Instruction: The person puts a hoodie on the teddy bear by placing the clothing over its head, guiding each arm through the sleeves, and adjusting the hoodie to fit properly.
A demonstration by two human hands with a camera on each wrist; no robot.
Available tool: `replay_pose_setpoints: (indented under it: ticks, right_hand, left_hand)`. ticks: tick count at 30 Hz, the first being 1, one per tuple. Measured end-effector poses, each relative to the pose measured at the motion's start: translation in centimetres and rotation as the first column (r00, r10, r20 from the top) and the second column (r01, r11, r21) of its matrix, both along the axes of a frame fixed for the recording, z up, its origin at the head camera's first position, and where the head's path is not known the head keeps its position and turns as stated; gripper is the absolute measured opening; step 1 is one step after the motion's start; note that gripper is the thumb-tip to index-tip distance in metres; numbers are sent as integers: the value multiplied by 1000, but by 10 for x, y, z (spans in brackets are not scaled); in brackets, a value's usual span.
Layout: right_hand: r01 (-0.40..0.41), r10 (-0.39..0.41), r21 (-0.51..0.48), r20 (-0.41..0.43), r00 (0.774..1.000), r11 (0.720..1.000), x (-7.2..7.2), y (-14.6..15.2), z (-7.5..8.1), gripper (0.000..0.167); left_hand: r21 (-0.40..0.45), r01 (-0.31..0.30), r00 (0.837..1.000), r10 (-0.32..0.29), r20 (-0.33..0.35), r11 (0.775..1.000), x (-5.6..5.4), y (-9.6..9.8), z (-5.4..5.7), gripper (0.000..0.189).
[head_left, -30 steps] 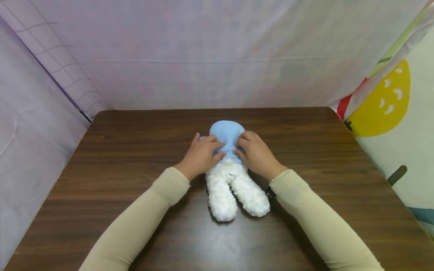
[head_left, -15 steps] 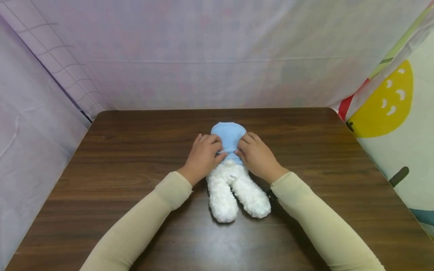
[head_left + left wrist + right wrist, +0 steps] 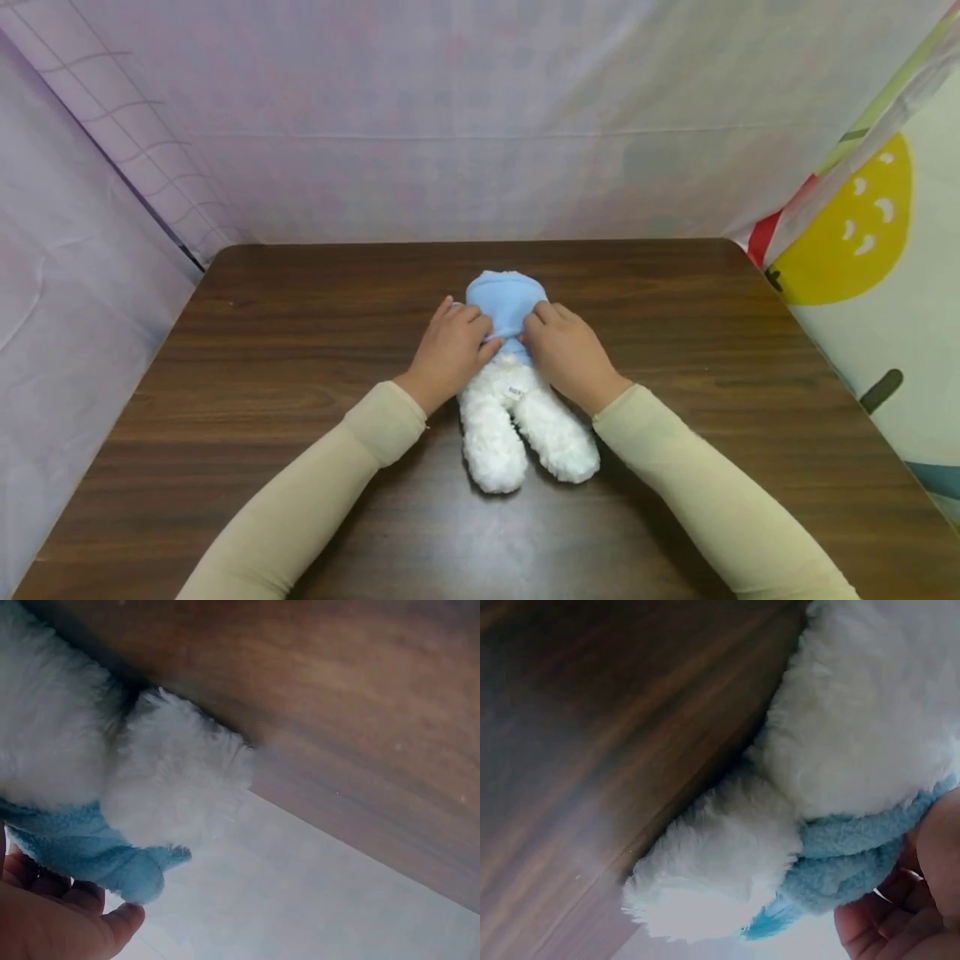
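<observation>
A white fluffy plush toy [image 3: 495, 433] lies on the table, its two legs towards me. Light blue soft cloth [image 3: 506, 300] covers its far part, bunched and creased between my hands. At the left edge of the cloth, my left hand [image 3: 450, 350] pinches the fabric between thumb and curled fingers. My right hand [image 3: 570, 350] grips the opposite edge; its thumb is mostly hidden in the head view. Both wrist views show the white fur [image 3: 176, 772] and the gathered blue cloth [image 3: 847, 862] close to the fingers. A small dark-lettered tag [image 3: 514, 391] sits on the fur.
The toy lies on a dark brown wooden table [image 3: 300, 333] with rounded far corners. Pale curtain-like cloth [image 3: 450, 125] hangs behind the far edge. To the right is a printed sheet with a yellow shape [image 3: 847, 225].
The far part of the blue cloth has creased and folded over slightly. My right fingers have drawn in and shifted a little towards me. The plush legs stay in nearly the same spot.
</observation>
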State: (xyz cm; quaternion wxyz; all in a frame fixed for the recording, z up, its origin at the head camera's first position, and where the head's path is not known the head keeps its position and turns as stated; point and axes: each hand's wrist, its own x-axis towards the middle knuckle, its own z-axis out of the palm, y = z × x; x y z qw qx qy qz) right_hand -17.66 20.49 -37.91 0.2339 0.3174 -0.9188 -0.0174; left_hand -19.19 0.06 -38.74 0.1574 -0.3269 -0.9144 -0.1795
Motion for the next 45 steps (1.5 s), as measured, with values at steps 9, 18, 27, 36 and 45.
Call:
replay_pose_setpoints:
  ticks: [9,18,27,36,45]
  right_hand:
    - [-28,58,-256,109,992,966,-13,12,0,14]
    - [122,-47,-276,263,964,953,-26,10,10,48]
    - [195,-117,-81,561,820,977,-51,9,30,90]
    - [138,-47,-118,566,823,983,-54,7,25,81]
    - [72,-4,-149,411,912,986,-54,10,18,66]
  left_hand:
    - [12,75,989,-76,128,997,-15,-6,8,30]
    - [7,31,981,-32,193,999,-34,0,20,29]
    - [-155,48,937,9,350,987,-51,6,37,86]
    - [-95,81,927,-40,372,992,-52,5,29,77]
    - [-43,54,965,-41,257,998,-46,1,22,64]
